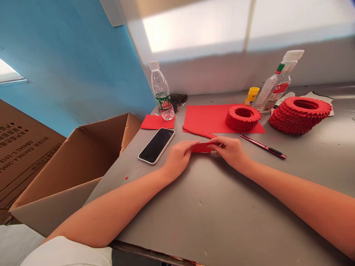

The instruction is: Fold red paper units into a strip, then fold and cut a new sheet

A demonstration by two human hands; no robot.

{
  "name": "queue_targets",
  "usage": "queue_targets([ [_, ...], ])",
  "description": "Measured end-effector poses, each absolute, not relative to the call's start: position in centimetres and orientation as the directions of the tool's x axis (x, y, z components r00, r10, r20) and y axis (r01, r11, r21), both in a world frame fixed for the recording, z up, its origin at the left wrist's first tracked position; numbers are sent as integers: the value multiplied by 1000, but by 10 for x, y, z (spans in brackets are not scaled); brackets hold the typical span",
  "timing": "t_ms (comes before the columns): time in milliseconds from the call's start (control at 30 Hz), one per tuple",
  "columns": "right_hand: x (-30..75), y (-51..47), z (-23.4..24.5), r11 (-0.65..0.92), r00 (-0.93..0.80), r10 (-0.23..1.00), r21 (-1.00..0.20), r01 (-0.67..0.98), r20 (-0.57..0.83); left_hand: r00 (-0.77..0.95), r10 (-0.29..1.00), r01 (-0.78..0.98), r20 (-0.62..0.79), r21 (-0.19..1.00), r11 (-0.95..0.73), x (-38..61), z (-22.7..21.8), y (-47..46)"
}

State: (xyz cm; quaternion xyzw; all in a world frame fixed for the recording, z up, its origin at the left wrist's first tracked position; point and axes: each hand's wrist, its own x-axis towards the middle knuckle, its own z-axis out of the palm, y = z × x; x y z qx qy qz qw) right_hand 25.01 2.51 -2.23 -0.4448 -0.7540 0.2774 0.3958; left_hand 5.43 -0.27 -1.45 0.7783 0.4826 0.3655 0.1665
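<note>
The left hand (179, 157) and right hand (232, 150) pinch a small red paper (201, 148) over the counter (222, 218), between its front and back edges. A white-edged phone (156, 146) lies near the left edge.

A small slip of red paper (201, 147), plain-faced and oblong, is stretched crosswise between the left hand (178, 157) and the right hand (229, 149) — its long edges running side to side, nearly level, its middle bare. Fingers cover both ends, so its full length is hidden. It shows over the grey bench (210, 210) — whether its lower edge touches the surface cannot be told
</note>
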Motion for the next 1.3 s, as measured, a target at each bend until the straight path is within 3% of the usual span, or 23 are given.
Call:
queue_targets([
  [167,249,29,-23,327,-296,932,-836,441,208,253,887,620,387,639,-455,54,-15,-2],
  [300,250,30,-19,224,-284,952,-891,394,114,145,952,598,269,743,-301,56,-12,-3],
  [567,254,34,-18,95,-312,950,-969,227,20,95,995,247,15,968,-38,53,-11,3],
  [767,253,34,-17,16,-330,943,-986,169,-41,91,993,172,-78,983,62,54,-9,5],
  [933,256,31,-11,32,-385,922,-985,167,-35,206,971,141,-123,985,95,50,-5,6],
  [1167,259,33,-11,-76,-493,868,-997,-19,-57,265,956,72,-125,991,110,41,-1,10],
  [1300,263,34,-8,-108,-555,829,-993,-39,-68,317,936,35,-152,988,148,37,3,12],
])
